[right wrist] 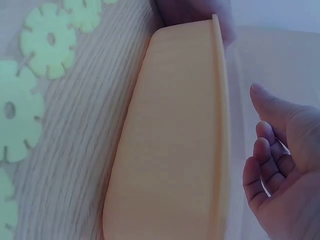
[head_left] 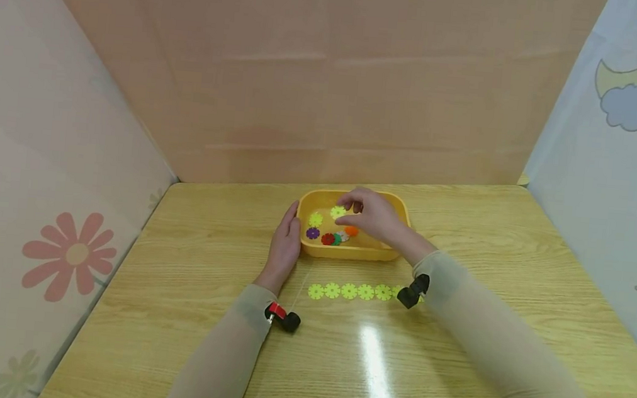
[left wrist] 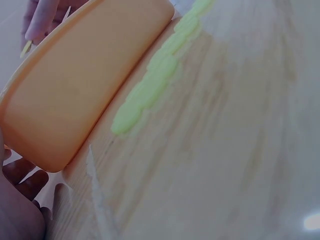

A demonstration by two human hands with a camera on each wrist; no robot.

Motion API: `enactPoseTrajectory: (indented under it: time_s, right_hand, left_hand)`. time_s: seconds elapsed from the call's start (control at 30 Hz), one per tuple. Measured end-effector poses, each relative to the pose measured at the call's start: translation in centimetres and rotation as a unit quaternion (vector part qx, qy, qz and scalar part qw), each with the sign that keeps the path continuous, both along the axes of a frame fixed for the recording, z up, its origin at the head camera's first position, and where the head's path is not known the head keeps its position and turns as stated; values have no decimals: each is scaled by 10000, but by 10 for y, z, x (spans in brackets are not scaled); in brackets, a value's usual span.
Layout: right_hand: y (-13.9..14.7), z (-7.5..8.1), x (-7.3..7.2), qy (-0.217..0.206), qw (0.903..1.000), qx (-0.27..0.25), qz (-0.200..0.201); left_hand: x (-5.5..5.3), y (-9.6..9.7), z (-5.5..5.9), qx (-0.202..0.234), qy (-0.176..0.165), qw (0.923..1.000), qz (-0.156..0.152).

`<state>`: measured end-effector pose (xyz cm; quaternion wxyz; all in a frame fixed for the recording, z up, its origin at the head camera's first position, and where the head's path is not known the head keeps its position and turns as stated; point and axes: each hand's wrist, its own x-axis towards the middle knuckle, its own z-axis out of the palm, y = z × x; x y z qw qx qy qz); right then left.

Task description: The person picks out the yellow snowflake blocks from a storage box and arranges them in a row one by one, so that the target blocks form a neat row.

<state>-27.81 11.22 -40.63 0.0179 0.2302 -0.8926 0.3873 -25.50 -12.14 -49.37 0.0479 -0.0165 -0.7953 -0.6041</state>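
A yellow-orange plastic basket [head_left: 348,253] sits on the table with loose snowflake discs inside: yellow-green [head_left: 315,219], purple [head_left: 312,232], red [head_left: 327,239], green, white and orange [head_left: 352,231]. My left hand [head_left: 283,246] rests along the basket's left end, fingers extended against its outer wall. Over the basket, my right hand [head_left: 374,215] pinches a yellow-green snowflake disc [head_left: 337,212] between thumb and index fingertips. The left wrist view shows that disc [left wrist: 26,48] nearly edge-on above the rim. In the right wrist view the thumb side of the hand hides it.
A row of yellow-green snowflake discs [head_left: 349,291] lies in front of the basket; my right wrist camera [head_left: 414,291] covers part of its right end. A pinkish-brown cloth backdrop [head_left: 328,86] stands behind the table, with patterned side panels left and right.
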Motion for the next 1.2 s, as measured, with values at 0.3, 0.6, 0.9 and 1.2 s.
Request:
enactPoseTrajectory:
  time_s: [0.3,0.6,0.9,1.2]
  right_hand:
    - [23,9,29,364,9993,-77,93]
    - [46,11,56,334,9994,-119,-19]
    - [70,9,77,375,9991,-4,-213]
    - [91,2,97,467,9986,-36,-262]
  left_hand:
    - [-1,2,1,-51,-78,10000,25]
    - [-1,1,0,-54,-57,10000,14]
    - [-1,1,0,-92,-139,9999,47]
    - [1,-1,2,-75,-181,9998,21]
